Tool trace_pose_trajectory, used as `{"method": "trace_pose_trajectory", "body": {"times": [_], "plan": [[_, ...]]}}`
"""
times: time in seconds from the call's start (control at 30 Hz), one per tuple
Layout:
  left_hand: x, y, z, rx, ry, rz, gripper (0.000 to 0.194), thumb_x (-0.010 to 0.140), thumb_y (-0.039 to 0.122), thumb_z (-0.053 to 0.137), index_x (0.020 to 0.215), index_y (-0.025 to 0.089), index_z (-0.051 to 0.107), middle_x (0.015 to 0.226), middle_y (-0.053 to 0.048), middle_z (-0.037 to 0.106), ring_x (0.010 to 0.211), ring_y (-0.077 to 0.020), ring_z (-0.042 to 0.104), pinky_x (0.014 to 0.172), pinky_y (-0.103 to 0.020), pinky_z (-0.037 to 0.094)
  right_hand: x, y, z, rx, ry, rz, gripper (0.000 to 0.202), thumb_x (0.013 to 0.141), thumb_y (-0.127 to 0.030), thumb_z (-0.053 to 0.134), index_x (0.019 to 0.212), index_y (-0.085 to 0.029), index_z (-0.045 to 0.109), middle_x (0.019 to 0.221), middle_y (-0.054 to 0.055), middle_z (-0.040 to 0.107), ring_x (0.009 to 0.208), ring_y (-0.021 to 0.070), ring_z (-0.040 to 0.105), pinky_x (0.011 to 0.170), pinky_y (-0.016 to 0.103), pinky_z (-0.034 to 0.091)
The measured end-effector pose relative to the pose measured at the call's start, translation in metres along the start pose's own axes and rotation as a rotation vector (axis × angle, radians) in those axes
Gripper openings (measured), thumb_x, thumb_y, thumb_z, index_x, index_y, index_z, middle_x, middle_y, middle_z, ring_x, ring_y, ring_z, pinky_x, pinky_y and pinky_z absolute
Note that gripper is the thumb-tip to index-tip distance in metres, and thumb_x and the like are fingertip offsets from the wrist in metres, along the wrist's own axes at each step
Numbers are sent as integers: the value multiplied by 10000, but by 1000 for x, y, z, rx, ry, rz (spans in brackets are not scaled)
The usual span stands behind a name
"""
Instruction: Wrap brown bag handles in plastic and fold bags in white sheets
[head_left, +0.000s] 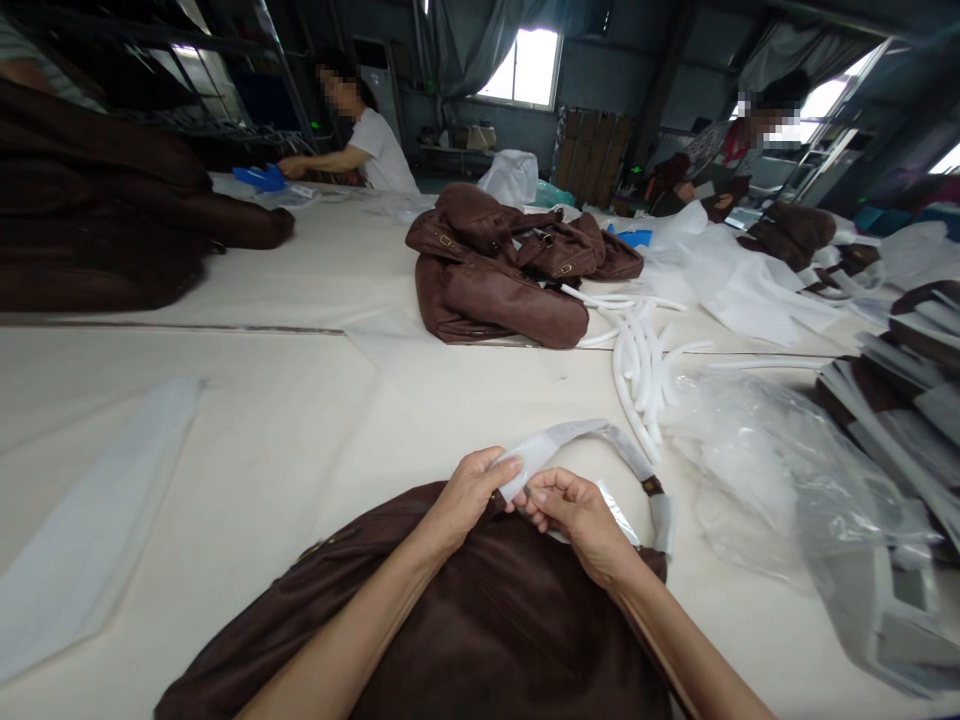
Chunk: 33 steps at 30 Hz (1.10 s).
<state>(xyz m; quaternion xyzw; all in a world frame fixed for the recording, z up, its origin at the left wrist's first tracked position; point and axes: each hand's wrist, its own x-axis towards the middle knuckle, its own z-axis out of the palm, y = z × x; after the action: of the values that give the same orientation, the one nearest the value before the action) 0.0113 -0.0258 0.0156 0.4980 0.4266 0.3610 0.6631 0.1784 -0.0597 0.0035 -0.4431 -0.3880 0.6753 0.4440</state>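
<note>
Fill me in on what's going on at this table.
A person is handling a brown bag on the table. The left hand grips its handle near one end, over the white wrap; the right hand is bunched close beside it, pinching something too small to tell. White tubes and a pile of brown bags lie beyond, with clear plastic off to the right.

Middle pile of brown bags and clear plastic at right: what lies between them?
Curved white strips lie on the table between the pile and the plastic, in the head view.
</note>
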Motion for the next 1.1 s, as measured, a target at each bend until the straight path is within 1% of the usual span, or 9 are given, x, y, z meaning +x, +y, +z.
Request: {"method": "trace_pose_trajectory", "body": {"times": [0.2, 0.27, 0.37, 0.57, 0.7, 0.8, 0.93, 1.0, 1.1], "plan": [[-3, 6, 0, -106, -29, 9, 379, 829, 501, 646, 726, 138, 615, 602, -22, 597, 557, -127, 521, 546, -230, 404, 13, 2, 11, -24, -29, -65, 234, 773, -393, 725, 732, -180, 636, 676, 26, 685, 596, 129, 560, 590, 256, 415], [-2, 5, -1, -110, -37, -11, 378, 830, 502, 649, 775, 128, 635, 608, -27, 601, 553, -127, 526, 540, -227, 403, 17, 4, 12, -37, -29, -96, 196, 794, -360, 701, 743, -182, 635, 653, 13, 668, 587, 126, 555, 587, 256, 410], [0, 2, -3, -110, -60, -29, 386, 836, 499, 648, 881, 116, 666, 635, -35, 616, 561, -129, 539, 535, -223, 409, 20, 8, 10, -65, 16, -125, 172, 789, -339, 703, 761, -181, 639, 639, -3, 644, 565, 114, 523, 579, 255, 399], [3, 2, -7, -67, -87, -56, 388, 852, 494, 643, 962, 124, 686, 628, -16, 607, 557, -121, 520, 544, -223, 417, 21, 13, 9, -39, 49, -147, 197, 779, -365, 715, 809, -188, 635, 646, -6, 637, 570, 119, 530, 576, 261, 399], [6, 1, -8, -13, -124, -55, 427, 857, 488, 640, 1079, 126, 687, 639, -12, 611, 568, -125, 522, 546, -228, 424, 25, 15, 13, -32, 97, -143, 216, 769, -373, 715, 806, -193, 603, 621, -13, 637, 548, 119, 547, 545, 249, 403], [6, 1, -7, 17, -149, -70, 522, 853, 496, 639, 1213, 117, 639, 646, -10, 606, 580, -133, 526, 555, -238, 426, 27, 16, 15, -52, 167, -112, 232, 739, -364, 718, 776, -185, 575, 550, -33, 604, 493, 103, 525, 498, 223, 397], [7, -1, -6, 24, -148, -114, 703, 850, 487, 652, 1420, 132, 444, 696, 0, 634, 619, -147, 558, 599, -253, 441, 32, 19, 16, -39, 171, -99, 257, 753, -383, 680, 683, -180, 541, 483, -45, 552, 432, 83, 476, 434, 201, 350], [8, -1, -5, 60, -190, -119, 726, 841, 492, 660, 1428, 138, 421, 707, 0, 645, 624, -153, 567, 621, -264, 449, 36, 21, 16, 37, 196, -126, 312, 739, -425, 709, 679, -188, 517, 485, -62, 522, 411, 72, 435, 406, 198, 318], [9, 0, -3, 127, -256, -106, 622, 836, 522, 643, 1315, 141, 533, 713, -9, 655, 632, -161, 573, 647, -275, 449, 43, 20, 15, 143, 270, -149, 399, 733, -520, 703, 682, -204, 465, 480, -85, 463, 393, 61, 383, 375, 193, 281]]}}
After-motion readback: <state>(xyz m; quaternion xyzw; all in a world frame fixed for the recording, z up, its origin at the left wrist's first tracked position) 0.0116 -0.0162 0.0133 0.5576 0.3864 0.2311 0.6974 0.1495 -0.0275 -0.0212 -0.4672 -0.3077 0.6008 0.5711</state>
